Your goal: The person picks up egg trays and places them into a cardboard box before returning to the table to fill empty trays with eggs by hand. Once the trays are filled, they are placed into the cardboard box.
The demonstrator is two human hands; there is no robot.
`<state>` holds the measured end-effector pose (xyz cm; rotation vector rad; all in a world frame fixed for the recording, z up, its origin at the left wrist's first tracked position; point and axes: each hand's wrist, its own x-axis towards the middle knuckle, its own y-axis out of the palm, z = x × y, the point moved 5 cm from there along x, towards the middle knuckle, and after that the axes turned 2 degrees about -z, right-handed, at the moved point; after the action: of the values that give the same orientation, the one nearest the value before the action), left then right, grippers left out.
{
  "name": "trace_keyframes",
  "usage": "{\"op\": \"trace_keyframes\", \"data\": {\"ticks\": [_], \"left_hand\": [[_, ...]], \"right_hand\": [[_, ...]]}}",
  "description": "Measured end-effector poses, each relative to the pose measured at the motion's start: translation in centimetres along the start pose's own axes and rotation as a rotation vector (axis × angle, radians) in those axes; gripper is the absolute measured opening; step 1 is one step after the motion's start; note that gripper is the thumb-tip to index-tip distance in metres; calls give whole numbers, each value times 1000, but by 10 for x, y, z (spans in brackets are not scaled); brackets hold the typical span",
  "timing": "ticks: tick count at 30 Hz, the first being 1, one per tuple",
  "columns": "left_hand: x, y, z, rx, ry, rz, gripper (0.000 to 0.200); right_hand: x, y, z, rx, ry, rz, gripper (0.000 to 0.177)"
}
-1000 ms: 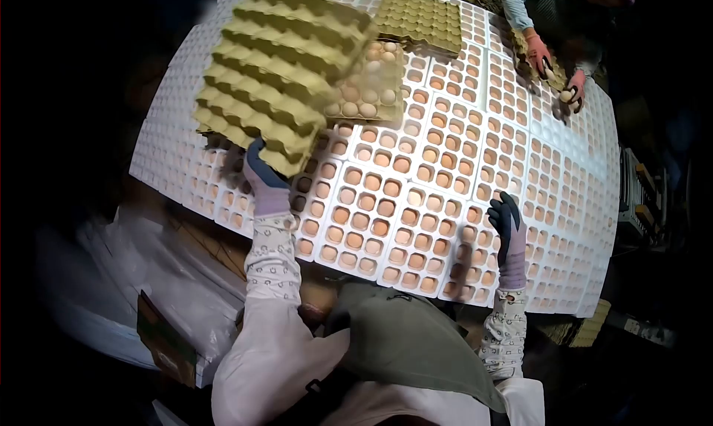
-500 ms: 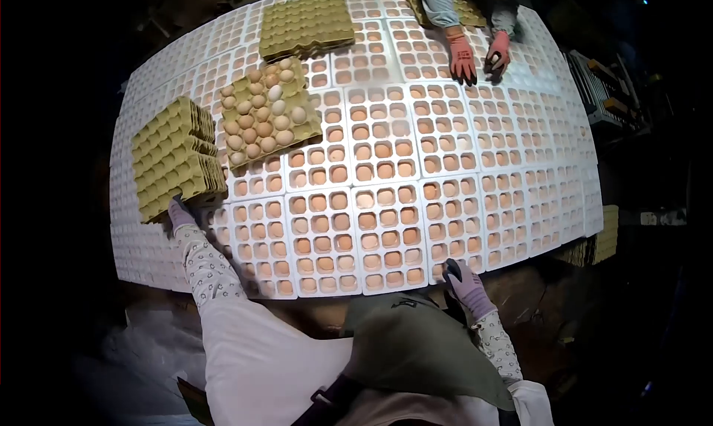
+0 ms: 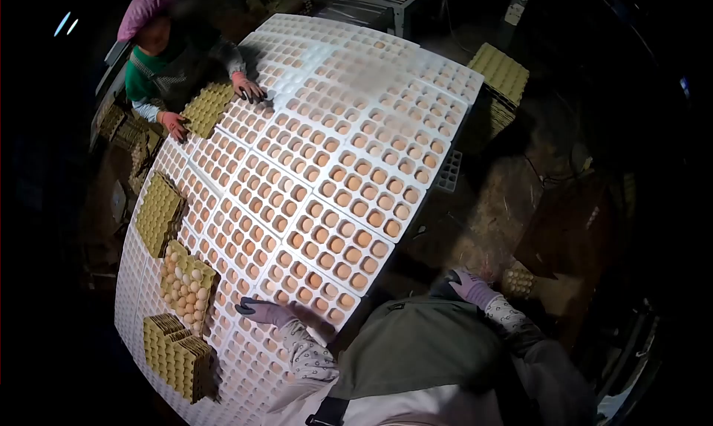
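Note:
Over the white egg trays (image 3: 333,242) is my left hand (image 3: 266,312), in a purple glove with dark fingertips. It is open, holds nothing, and reaches left. My right hand (image 3: 469,288), gloved alike, is off the table beside my apron, its fingers loosely apart and partly hidden, with nothing visible in them. Left of my left hand lies a yellowish carton (image 3: 189,286) holding several brown and pale eggs. A stack of cartons (image 3: 172,355) stands nearer me, and more cartons (image 3: 157,214) lie farther off.
Across the table a co-worker in a pink cap (image 3: 145,14) has gloved hands beside a carton (image 3: 208,109). More stacked cartons (image 3: 499,75) stand beyond the right edge. A metal frame (image 3: 394,2) is at the back. Eggs on a carton (image 3: 518,279) sit low at the right.
The view has turned right. My left hand has let go of the carton stack and is now over the egg trays. My right hand has left the table edge. The co-worker's hands have moved apart.

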<state>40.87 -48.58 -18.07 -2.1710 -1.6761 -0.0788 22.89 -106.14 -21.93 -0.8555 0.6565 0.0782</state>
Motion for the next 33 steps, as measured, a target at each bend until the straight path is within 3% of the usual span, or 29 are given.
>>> {"op": "trace_keyframes", "data": {"ticks": [2, 3, 4, 5, 7, 8, 10, 12, 15, 19, 22, 25, 27, 29, 31, 33], "left_hand": [[-125, 57, -105, -277, -168, 461, 51], [-172, 85, -114, -265, -106, 743, 52], [-233, 98, -162, -315, -4, 942, 50], [-286, 109, -184, -276, 136, 1079, 48], [-390, 113, -230, -264, 315, 1379, 47], [-436, 110, -247, -228, 504, 1483, 47], [-517, 108, -242, -110, 813, 1589, 47], [-598, 92, -246, 21, 780, 1781, 48], [-704, 63, -252, 118, 721, 2036, 47], [-828, 38, -274, 98, 1039, 2263, 42], [-933, 28, -311, 138, 978, 2523, 41], [-1054, -4, -372, -56, 1227, 2588, 40], [-1146, -20, -378, -310, 1078, 2718, 34], [-1255, -37, -364, -364, 813, 2951, 34], [-1377, -37, -299, -122, 293, 3084, 36], [-1456, -38, -291, 351, 385, 2925, 35]], "right_hand": [[1, 17, -83, 77, 80, -59, 61], [3, 27, -128, 114, 117, -84, 61], [-5, 28, -160, 174, 100, -167, 64], [-26, -1, -168, 225, 207, -62, 70], [-47, -23, -217, 271, 309, -87, 73], [-44, -6, -264, 377, 236, -173, 72], [-62, -20, -316, 321, 264, -208, 69], [-92, -35, -358, 307, 249, -476, 56], [-148, -88, -389, 393, 451, -630, 61], [-191, -164, -423, 665, 608, -816, 56], [-199, -202, -468, 763, 671, -1001, 51], [-201, -241, -522, 963, 708, -1191, 47], [-191, -252, -572, 1060, 668, -1348, 43], [-180, -272, -614, 1145, 733, -1385, 41], [-164, -288, -666, 1180, 795, -1376, 40], [-139, -296, -727, 1188, 870, -1301, 47]]}}
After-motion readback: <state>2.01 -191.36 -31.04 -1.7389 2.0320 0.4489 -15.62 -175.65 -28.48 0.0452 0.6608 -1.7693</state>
